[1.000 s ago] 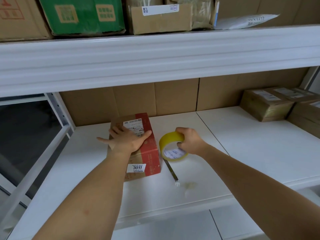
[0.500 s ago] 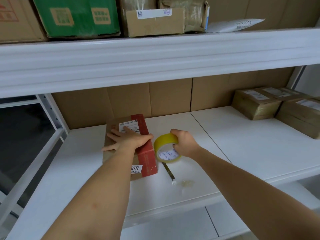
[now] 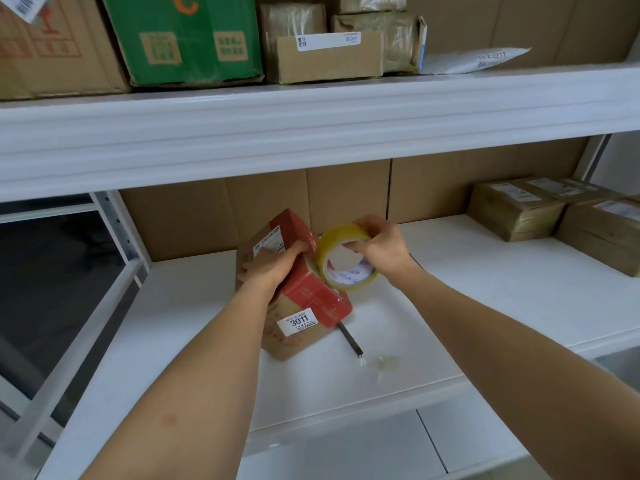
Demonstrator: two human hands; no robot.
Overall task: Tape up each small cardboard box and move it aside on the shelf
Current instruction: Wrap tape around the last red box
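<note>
Left hand (image 3: 268, 268): gripping the tilted cardboard box (image 3: 294, 289).
Right hand (image 3: 381, 249): clutching the tape roll (image 3: 346, 258).
Risk: box may be slipping, tape creasing.

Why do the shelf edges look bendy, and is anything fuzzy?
Head view: the wide-angle lens bows the upper shelf edge and stretches the forearms near the frame's bottom; the light is soft and even, with faint shadows; the "3011" label on the small box reads sharply, but the tape roll is slightly smeared.

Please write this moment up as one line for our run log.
left hand grips tilted small box | right hand holds yellow tape roll against its red side | taped boxes on shelf, right
</note>
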